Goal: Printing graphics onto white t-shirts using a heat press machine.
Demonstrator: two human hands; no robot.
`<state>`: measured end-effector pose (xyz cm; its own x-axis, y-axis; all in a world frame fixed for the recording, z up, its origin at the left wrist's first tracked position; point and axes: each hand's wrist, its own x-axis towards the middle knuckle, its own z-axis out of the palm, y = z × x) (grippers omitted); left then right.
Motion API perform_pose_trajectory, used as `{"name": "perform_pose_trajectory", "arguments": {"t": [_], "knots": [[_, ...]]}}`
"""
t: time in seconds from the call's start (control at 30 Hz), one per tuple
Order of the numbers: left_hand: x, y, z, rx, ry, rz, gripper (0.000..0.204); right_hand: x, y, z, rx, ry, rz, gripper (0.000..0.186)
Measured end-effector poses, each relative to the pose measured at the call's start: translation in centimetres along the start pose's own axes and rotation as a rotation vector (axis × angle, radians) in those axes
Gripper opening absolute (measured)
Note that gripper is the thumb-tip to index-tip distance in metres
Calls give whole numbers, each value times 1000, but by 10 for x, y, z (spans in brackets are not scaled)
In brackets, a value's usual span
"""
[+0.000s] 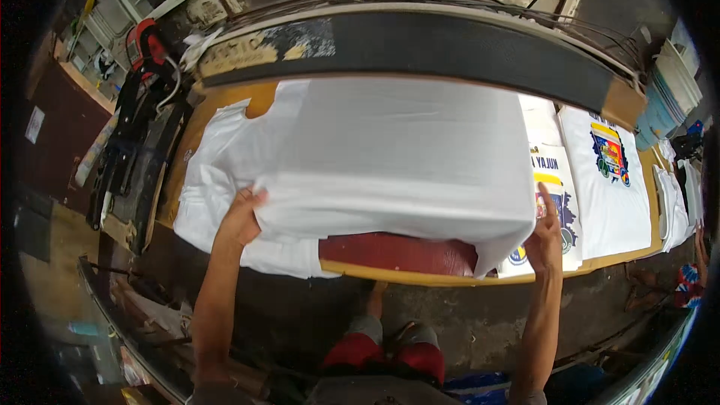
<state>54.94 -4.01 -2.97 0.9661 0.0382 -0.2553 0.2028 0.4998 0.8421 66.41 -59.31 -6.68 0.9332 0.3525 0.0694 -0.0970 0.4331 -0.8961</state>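
Observation:
A plain white T-shirt (405, 142) is spread across the table under a long dark bar, its near edge lifted and slightly blurred. My left hand (243, 216) pinches its cloth at the near left. At the near right corner, my right hand (546, 238) grips the shirt's edge, with the index finger pointing up along it. More white cloth (217, 157) lies bunched to the left. Partly behind my right hand is a printed white shirt (568, 202) with a colourful design.
The long dark bar (420, 45) spans the table's far side. Another printed shirt (634, 210) lies at the right. Blue and white buckets (664, 101) stand beyond it. A dark red surface (397, 253) shows at the front edge. Black machinery with a red part (146, 49) stands left.

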Motion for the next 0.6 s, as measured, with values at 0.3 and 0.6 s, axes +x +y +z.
{"name": "perform_pose_trajectory", "arguments": {"t": [0.3,0.6], "knots": [[18,-13,-26,119,266,-82,9,-11,-29,32,-491,510,222,49],[129,-36,-12,40,148,-188,30,-8,-30,54,-467,440,200,25]]}}
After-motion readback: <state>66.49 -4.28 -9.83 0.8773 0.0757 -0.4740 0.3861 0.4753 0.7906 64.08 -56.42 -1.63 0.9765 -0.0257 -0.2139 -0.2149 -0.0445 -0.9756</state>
